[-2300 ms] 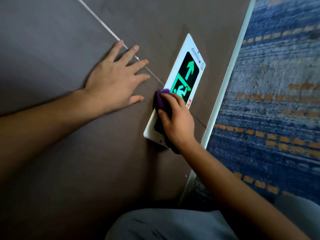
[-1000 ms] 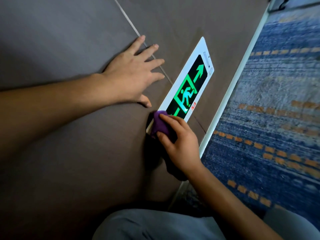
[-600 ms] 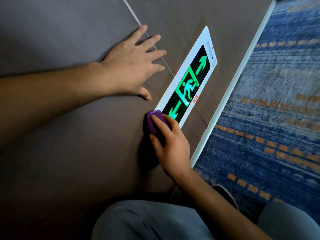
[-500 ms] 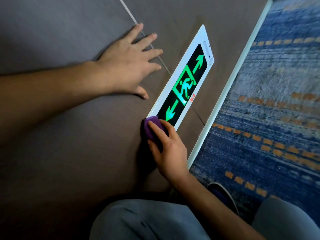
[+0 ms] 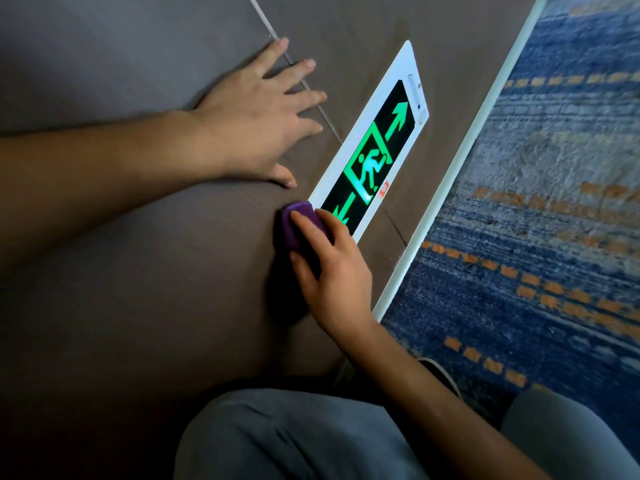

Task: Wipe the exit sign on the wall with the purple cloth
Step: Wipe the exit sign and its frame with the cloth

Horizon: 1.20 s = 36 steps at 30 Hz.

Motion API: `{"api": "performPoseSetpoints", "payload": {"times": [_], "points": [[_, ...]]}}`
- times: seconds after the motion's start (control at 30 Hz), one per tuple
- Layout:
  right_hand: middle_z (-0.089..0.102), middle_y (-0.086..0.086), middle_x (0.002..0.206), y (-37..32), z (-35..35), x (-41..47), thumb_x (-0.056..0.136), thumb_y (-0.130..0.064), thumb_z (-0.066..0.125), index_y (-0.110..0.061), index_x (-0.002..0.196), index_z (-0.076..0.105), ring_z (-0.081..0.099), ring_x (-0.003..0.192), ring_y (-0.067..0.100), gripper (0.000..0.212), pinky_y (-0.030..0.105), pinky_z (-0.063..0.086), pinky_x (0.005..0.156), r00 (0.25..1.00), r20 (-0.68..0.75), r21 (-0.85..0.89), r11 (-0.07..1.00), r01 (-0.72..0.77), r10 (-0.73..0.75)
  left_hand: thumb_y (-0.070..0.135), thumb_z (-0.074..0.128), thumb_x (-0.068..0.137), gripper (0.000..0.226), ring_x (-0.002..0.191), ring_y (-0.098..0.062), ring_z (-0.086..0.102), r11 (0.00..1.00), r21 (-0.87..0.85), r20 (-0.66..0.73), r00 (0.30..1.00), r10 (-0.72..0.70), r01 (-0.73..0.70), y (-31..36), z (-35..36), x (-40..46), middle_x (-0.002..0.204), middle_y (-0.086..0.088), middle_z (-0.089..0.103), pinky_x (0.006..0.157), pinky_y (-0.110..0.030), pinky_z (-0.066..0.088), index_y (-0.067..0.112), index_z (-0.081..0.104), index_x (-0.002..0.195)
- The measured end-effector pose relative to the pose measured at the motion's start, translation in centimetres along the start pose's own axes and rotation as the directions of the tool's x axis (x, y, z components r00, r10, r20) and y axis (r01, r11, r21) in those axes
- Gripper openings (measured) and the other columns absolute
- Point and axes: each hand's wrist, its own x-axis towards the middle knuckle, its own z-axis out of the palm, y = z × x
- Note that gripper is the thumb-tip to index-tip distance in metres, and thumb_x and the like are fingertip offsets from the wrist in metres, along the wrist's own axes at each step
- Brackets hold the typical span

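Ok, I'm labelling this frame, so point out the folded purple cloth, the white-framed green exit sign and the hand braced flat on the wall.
folded purple cloth point(image 5: 294, 221): head view, exposed top fold.
white-framed green exit sign point(image 5: 369, 166): head view, running-figure symbol.
left hand point(image 5: 254, 128): head view, back of hand.

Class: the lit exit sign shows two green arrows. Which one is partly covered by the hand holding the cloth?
The lower arrow, pointing toward the person: the right hand and purple cloth overlap its tip. The upper arrow shows whole.

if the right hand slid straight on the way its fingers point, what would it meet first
Probably the left hand: the right hand, pressing the purple cloth on the exit sign, points toward its thumb, though the wall is bare between them.
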Motion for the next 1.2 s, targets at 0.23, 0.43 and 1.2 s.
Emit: {"api": "performPoseSetpoints", "payload": {"times": [0.23, 0.43, 1.2], "points": [[0.04, 0.004, 0.157, 3.8, 1.5, -3.3, 0.1, -0.033, 0.06, -0.039, 0.152, 0.044, 0.051, 0.124, 0.029, 0.055, 0.047, 0.058, 0.085, 0.986, 0.117, -0.079, 0.991, -0.113, 0.122, 0.086, 0.037, 0.08, 0.094, 0.158, -0.036, 0.014, 0.999, 0.045, 0.009, 1.0, 0.008, -0.009, -0.2, 0.0, -0.1, 0.168, -0.007, 0.028, 0.125, -0.061, 0.011, 0.031, 0.039, 0.155], [0.044, -0.003, 0.153, 5.6, -0.2, -3.4, 0.098, -0.039, 0.057, -0.045, 0.151, 0.039, 0.054, 0.126, 0.023, 0.056, 0.045, 0.058, 0.086, 0.967, 0.192, -0.116, 0.983, -0.145, 0.165, 0.084, 0.034, 0.085, 0.087, 0.159, -0.034, 0.011, 0.996, 0.066, 0.037, 0.998, 0.051, -0.053, 0.1, 0.0, -0.2, 0.17, -0.005, 0.023, 0.126, -0.06, 0.009, 0.035, 0.033, 0.157], [0.039, -0.001, 0.158, 7.3, 2.5, -6.1, 0.101, -0.031, 0.058, -0.051, 0.148, 0.045, 0.053, 0.122, 0.025, 0.053, 0.042, 0.058, 0.082, 0.984, 0.155, -0.032, 0.996, -0.081, 0.085, 0.074, 0.043, 0.089, 0.083, 0.157, -0.039, 0.016, 0.996, 0.062, -0.007, 0.998, 0.069, -0.069, 0.5, 0.0, -0.4, 0.168, -0.013, 0.027, 0.126, -0.056, 0.012, 0.025, 0.039, 0.155]]}}
